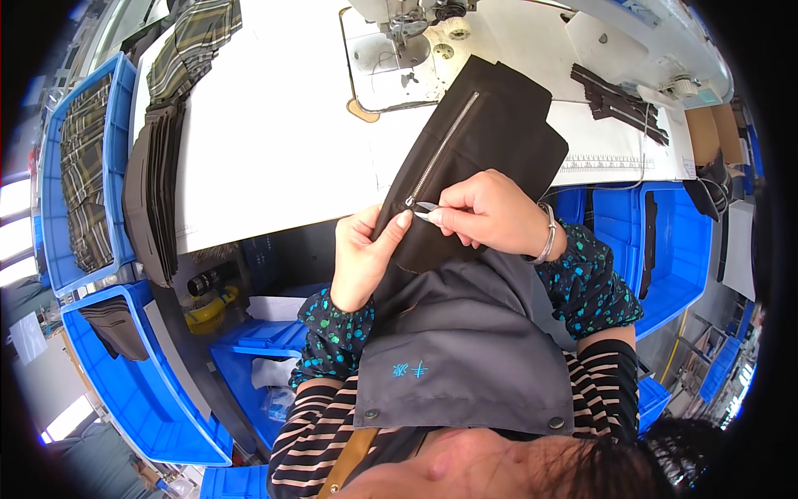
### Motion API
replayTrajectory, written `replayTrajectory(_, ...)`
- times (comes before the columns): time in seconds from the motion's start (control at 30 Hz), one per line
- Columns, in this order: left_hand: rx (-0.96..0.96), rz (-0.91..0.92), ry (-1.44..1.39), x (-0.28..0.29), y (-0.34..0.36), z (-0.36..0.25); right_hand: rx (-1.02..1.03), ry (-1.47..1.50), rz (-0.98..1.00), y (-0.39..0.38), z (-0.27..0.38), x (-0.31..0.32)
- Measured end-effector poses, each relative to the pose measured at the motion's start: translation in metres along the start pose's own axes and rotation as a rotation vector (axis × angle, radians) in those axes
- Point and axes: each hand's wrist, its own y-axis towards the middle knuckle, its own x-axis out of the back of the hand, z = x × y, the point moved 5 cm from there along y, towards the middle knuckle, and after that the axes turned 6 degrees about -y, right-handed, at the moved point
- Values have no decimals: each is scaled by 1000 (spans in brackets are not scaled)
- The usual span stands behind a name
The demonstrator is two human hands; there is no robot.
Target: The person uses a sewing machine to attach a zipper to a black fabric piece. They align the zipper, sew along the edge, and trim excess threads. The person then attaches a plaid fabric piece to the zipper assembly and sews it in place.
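A dark brown fabric piece (pixel 507 112) with a silver metal zipper (pixel 446 145) set into it lies partly on the table and hangs toward my lap. My left hand (pixel 362 249) pinches its near left edge, thumb on top beside the zipper's lower end. In my right hand (pixel 499 214) is a small pair of metal thread snips (pixel 426 209), the blades pointing left at the zipper's lower end, close to my left thumb. The right fingers hide most of the snips.
A sewing machine (pixel 407 37) stands beyond the fabric. Loose dark zippers (pixel 619 104) lie at the right, near a printed ruler strip. Brown panels (pixel 154 195) drape over the table's left edge. Blue bins (pixel 145 391) flank both sides, one holding plaid cloth (pixel 87 166).
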Motion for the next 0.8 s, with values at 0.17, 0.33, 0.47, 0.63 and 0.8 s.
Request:
replayTrajectory(0.17,4,2,1,1,0,1,8,15,-7,1,-4,-1)
replayTrajectory(0.33,2,2,7,1,0,2,18,-71,-30,0,-3,-2)
replayTrajectory(0.47,34,0,-57,1,0,1,18,101,9,-1,-5,-1)
replayTrajectory(0.63,34,18,21,-2,-1,-7,-22,416,2,3,-8,4)
replayTrajectory(0.8,100,45,79,0,-1,-6,-42,404,8,6,-8,8)
